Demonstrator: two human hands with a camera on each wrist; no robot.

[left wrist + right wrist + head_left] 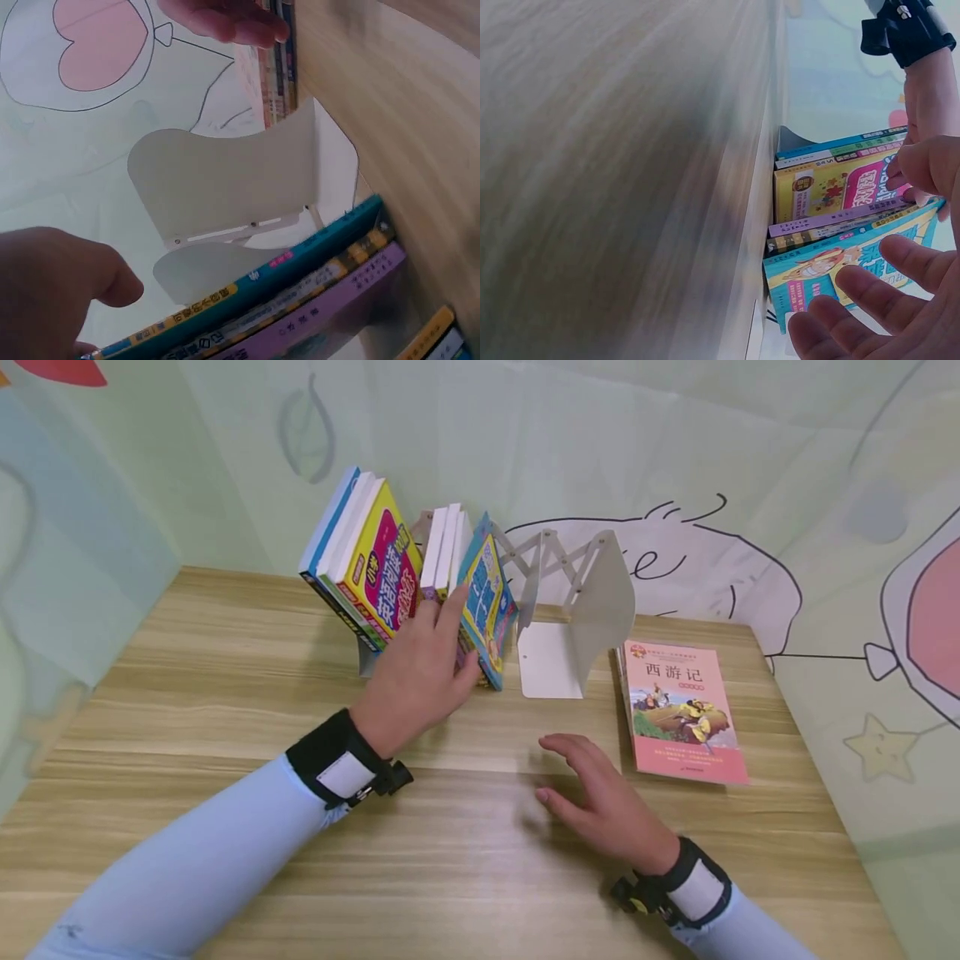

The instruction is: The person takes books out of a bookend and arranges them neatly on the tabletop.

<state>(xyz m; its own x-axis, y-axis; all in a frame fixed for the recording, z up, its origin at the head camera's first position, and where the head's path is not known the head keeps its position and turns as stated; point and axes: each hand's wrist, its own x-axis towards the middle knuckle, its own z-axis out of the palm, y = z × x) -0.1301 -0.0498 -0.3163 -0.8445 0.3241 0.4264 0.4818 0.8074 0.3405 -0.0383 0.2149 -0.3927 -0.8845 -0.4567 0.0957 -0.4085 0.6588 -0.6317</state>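
Note:
My left hand (412,677) reaches over the spines of a small group of thin books, its fingertips at their upper edges. A teal-blue book (483,602) leans at the right of this group, beside a purple-spined book (322,309) and a patterned one. In the left wrist view the thumb (120,285) stands apart from the teal cover. To the left a yellow book (381,564) leans with blue and white ones in a grey metal bookend (555,664). My right hand (611,806) hovers over the table with relaxed fingers, holding nothing.
A pink book (682,714) lies on top of a stack right of the bookend. The bookend's folding lattice and upright plates (603,593) stand by the printed wall (450,427). Wooden table (225,760) extends in front.

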